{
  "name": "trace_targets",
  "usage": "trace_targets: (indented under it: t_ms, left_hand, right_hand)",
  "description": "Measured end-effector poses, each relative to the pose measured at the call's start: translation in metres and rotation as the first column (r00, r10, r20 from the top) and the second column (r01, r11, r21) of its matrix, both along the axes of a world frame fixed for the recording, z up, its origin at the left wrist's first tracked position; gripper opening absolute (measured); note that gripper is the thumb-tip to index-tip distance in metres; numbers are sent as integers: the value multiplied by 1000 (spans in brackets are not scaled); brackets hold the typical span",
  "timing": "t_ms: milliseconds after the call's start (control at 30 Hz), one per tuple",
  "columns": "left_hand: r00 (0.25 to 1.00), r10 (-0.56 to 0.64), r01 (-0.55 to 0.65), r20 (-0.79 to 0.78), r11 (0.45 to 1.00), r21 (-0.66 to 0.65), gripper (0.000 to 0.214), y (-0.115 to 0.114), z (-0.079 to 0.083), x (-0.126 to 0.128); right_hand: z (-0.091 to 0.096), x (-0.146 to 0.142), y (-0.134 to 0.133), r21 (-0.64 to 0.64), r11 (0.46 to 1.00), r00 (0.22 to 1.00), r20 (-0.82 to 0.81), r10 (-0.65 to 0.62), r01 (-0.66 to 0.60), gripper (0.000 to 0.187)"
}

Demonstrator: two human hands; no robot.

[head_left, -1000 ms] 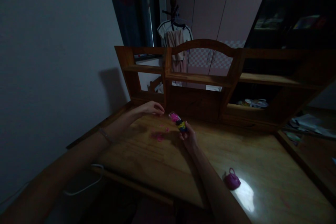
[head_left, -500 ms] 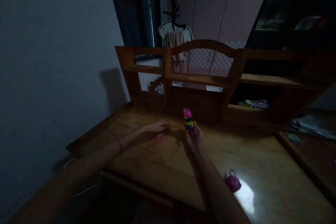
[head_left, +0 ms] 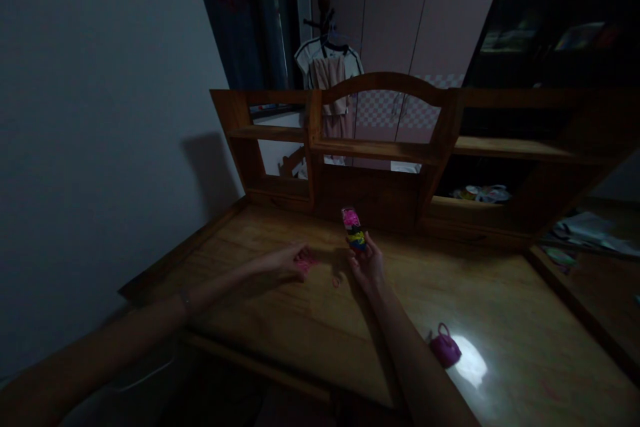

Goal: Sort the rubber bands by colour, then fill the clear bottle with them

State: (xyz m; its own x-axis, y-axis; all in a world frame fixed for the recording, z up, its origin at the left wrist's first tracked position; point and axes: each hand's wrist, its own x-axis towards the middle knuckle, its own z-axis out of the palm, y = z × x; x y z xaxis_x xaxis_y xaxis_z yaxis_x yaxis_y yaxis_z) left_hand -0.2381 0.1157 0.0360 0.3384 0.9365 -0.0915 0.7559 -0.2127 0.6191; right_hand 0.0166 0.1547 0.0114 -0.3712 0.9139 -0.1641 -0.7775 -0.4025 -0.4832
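My right hand (head_left: 369,265) is closed round a small container (head_left: 353,229) banded in pink, black and yellow, held upright above the wooden desk (head_left: 310,320). My left hand (head_left: 286,260) rests low on the desk to the left, its fingers on small pink pieces (head_left: 305,261). Whether those fingers pinch a piece is too dark to make out. One more small pink piece (head_left: 337,279) lies loose on the desk between my two hands.
A purple lid with a loop handle (head_left: 444,348) lies on the desk at the right, beside a bright light patch. A wooden shelf hutch (head_left: 380,147) stands along the back. Clutter sits in its right compartment (head_left: 480,193). A grey wall is at the left.
My right hand has turned the container from tilted to upright. My left hand came down from near the hutch onto the pink pieces on the desk.
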Motion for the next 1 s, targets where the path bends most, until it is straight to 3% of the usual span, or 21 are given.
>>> trace_targets:
  t_ms: [167,600,833,933,1000]
  left_hand:
    - [998,48,-51,41,996,75,27,-10,-11,17]
    - [998,39,-35,-47,996,82,10,-3,-3,26]
    - [995,47,-35,-89,991,127,10,-12,-10,31]
    - [994,76,-66,-80,990,123,13,-6,0,27]
    - [994,92,-85,-60,989,123,16,3,17,19]
  right_hand:
    - [-2,-1,1,-23,1000,1000,10,-22,22,22]
    - [0,-1,-2,10,1000,1000,17,-17,17,23]
    - [-2,-1,0,25,999,996,73,-48,46,24]
    - [-3,-2,3,47,996,990,120,-80,74,22]
    - [-3,-5,4,74,993,981,162,-102,91,23]
